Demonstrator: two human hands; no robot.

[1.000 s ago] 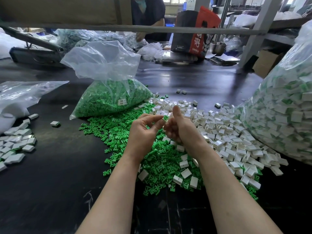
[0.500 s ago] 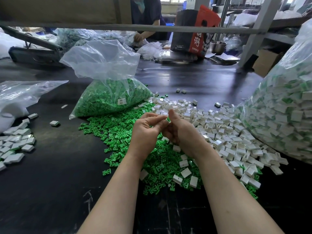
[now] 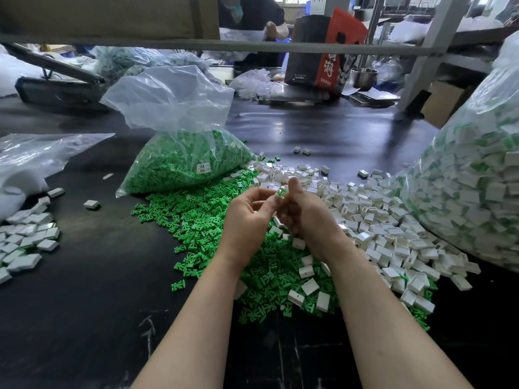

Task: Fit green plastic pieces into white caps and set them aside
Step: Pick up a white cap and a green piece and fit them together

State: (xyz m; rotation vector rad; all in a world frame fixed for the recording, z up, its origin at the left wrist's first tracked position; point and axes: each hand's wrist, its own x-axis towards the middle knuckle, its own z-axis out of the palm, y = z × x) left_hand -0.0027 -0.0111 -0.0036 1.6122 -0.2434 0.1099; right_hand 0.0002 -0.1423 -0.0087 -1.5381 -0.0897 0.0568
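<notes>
My left hand (image 3: 247, 217) and my right hand (image 3: 306, 214) meet above the middle of the black table. Their fingertips pinch one small white cap with a green piece (image 3: 280, 192) between them, mostly hidden by the fingers. Under the hands lies a spread of loose green plastic pieces (image 3: 196, 220). To the right of it is a heap of loose white caps (image 3: 379, 220). A group of white caps (image 3: 25, 240) lies apart at the left edge.
A clear bag of green pieces (image 3: 182, 161) stands behind the hands. A big bag of caps with green in them (image 3: 477, 178) fills the right side. A clear bag (image 3: 28, 161) lies at left. A grey bar (image 3: 252, 47) crosses overhead; a person works behind it.
Both hands stay together over the green pieces and work the small part between their fingertips. The right thumb dipped and is raised again. The person at the back has moved.
</notes>
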